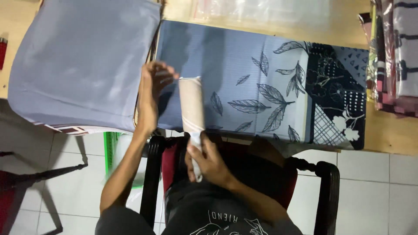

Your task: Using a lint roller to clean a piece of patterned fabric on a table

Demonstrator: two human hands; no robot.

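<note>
My right hand (210, 164) grips the lower end of a pale beige roll (191, 104) that stands lengthwise over the table's near edge. My left hand (153, 93) is at the roll's top end, its blurred fingers curled against it. Under the roll lies a folded blue-grey cloth with a leaf print and a dark patterned end (261, 74). To the left of my left hand lies a plain grey-blue folded cloth (82, 61).
The wooden table (392, 135) carries clear plastic sheets (261, 11) at the back and a stack of striped packed fabrics (396, 56) at the right. I sit in a dark wooden chair (326, 191) on a white tiled floor. A red object (2, 50) lies at the far left.
</note>
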